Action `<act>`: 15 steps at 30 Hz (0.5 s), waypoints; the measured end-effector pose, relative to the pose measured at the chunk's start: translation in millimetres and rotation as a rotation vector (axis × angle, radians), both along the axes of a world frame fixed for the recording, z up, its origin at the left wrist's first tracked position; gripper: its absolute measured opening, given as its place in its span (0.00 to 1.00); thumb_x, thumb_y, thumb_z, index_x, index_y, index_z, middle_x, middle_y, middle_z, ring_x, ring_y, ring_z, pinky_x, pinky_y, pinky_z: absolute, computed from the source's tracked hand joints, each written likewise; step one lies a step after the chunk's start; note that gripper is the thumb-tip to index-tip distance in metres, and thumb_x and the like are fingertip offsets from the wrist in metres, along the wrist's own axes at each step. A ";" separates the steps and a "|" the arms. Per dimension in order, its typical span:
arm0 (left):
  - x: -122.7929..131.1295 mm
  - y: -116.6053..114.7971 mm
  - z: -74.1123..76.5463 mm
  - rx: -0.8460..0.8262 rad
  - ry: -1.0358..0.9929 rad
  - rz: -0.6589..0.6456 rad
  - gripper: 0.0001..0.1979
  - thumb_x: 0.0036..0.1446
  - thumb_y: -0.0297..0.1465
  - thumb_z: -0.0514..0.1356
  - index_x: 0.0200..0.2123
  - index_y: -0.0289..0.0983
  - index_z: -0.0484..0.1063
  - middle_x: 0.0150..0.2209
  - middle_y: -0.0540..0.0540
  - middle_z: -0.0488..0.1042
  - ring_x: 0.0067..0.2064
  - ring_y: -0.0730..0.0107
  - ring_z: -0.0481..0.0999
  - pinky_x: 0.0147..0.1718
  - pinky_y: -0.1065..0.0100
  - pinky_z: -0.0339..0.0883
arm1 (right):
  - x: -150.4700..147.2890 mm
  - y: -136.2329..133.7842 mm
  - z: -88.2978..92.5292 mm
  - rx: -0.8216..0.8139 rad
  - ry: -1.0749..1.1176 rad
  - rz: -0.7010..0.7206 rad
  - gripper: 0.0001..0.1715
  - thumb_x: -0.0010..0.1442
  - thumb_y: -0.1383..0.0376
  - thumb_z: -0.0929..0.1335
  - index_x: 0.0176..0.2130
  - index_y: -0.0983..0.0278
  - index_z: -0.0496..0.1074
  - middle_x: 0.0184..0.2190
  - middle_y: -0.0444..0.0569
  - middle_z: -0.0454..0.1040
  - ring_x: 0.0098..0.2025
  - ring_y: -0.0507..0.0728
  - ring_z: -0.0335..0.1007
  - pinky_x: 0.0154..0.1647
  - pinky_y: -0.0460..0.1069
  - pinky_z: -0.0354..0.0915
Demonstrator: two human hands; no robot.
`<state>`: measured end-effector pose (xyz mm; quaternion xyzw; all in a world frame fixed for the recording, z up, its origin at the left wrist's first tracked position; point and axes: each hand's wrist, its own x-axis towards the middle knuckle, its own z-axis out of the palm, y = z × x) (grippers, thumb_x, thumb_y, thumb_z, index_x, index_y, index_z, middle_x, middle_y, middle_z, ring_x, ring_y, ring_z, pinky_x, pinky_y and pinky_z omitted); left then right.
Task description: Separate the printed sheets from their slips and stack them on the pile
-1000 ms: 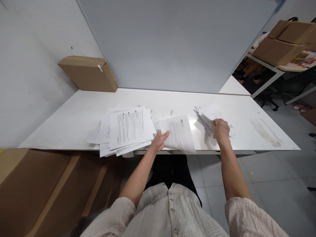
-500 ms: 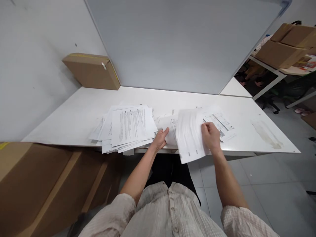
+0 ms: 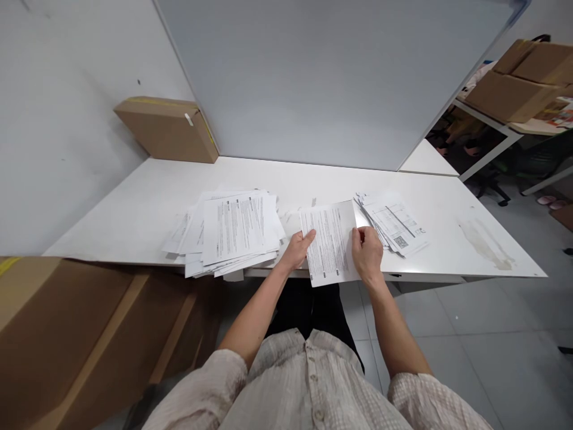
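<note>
The left hand point(image 3: 298, 249) is gripping the printed sheet point(image 3: 332, 243) at nine o'clock; the right hand point(image 3: 368, 252) is pinching its three-o'clock edge. Its long axis is running roughly twelve-to-six.

From here I see a cardboard box point(image 3: 168, 136) (yellow tape point(image 3: 154, 102) up top) beside the wall point(image 3: 67, 119), cartons point(image 3: 510, 95) far right.

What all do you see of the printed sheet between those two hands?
The printed sheet is white, apparently paper, with rows of small dark text, unreadable here, and darker marks by its near edge. It is turned slightly, that edge showing beyond the table. The left hand grips its left side, thumb on top; the right hand holds its right side. Whether more sheets lie beneath is unclear.
</note>
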<state>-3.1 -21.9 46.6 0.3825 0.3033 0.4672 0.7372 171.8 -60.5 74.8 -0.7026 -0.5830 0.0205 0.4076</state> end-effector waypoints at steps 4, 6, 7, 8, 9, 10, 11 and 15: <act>-1.3 -0.1 7.1 0.112 0.083 0.012 0.23 0.50 0.46 0.62 0.41 0.33 0.75 0.38 0.42 0.78 0.46 0.55 0.74 0.48 0.56 0.66 | 8.7 2.2 -1.6 0.059 0.138 0.008 0.15 0.60 0.54 0.61 0.34 0.63 0.66 0.35 0.52 0.68 0.35 0.55 0.63 0.34 0.51 0.61; -5.0 1.9 14.1 0.194 0.179 0.062 0.19 0.52 0.46 0.60 0.34 0.35 0.76 0.30 0.45 0.76 0.41 0.59 0.75 0.45 0.58 0.67 | 14.8 2.6 4.6 0.029 0.335 0.052 0.19 0.57 0.52 0.64 0.43 0.62 0.67 0.43 0.54 0.68 0.39 0.56 0.65 0.35 0.52 0.64; -7.0 2.9 19.1 0.229 0.231 0.086 0.18 0.52 0.46 0.60 0.29 0.35 0.75 0.25 0.47 0.74 0.38 0.60 0.75 0.44 0.59 0.68 | 17.3 2.8 9.4 -0.002 0.451 0.113 0.22 0.56 0.52 0.66 0.46 0.62 0.66 0.45 0.54 0.68 0.41 0.57 0.66 0.36 0.52 0.65; -8.8 3.8 25.1 0.260 0.275 0.105 0.18 0.52 0.46 0.60 0.25 0.36 0.74 0.21 0.48 0.71 0.36 0.61 0.75 0.42 0.60 0.68 | 19.2 2.9 14.7 -0.036 0.562 0.198 0.24 0.55 0.52 0.66 0.48 0.61 0.65 0.46 0.54 0.69 0.42 0.57 0.67 0.38 0.52 0.65; -10.3 4.4 31.7 0.289 0.306 0.119 0.18 0.51 0.46 0.61 0.23 0.36 0.73 0.19 0.49 0.70 0.35 0.61 0.75 0.42 0.60 0.68 | 20.4 3.0 19.9 -0.058 0.653 0.292 0.23 0.55 0.52 0.67 0.47 0.60 0.66 0.44 0.52 0.71 0.42 0.57 0.68 0.39 0.53 0.66; -11.2 4.6 38.6 0.319 0.317 0.128 0.18 0.51 0.45 0.61 0.23 0.37 0.73 0.19 0.49 0.70 0.36 0.61 0.75 0.42 0.60 0.68 | 20.7 3.1 24.6 -0.057 0.719 0.372 0.20 0.55 0.53 0.67 0.44 0.60 0.67 0.41 0.51 0.72 0.42 0.57 0.69 0.41 0.53 0.66; -11.6 4.4 44.8 0.354 0.309 0.139 0.17 0.51 0.45 0.61 0.25 0.36 0.74 0.22 0.48 0.72 0.38 0.60 0.75 0.43 0.60 0.67 | 20.2 3.2 27.9 -0.031 0.764 0.424 0.17 0.55 0.54 0.67 0.41 0.60 0.68 0.38 0.49 0.73 0.41 0.56 0.69 0.42 0.53 0.66; -9.6 2.0 51.4 0.451 0.226 0.159 0.19 0.50 0.44 0.63 0.41 0.37 0.75 0.40 0.46 0.77 0.48 0.57 0.72 0.50 0.58 0.64 | 13.7 3.6 22.4 0.106 0.804 0.409 0.12 0.55 0.55 0.68 0.35 0.59 0.67 0.33 0.46 0.73 0.37 0.55 0.70 0.42 0.52 0.66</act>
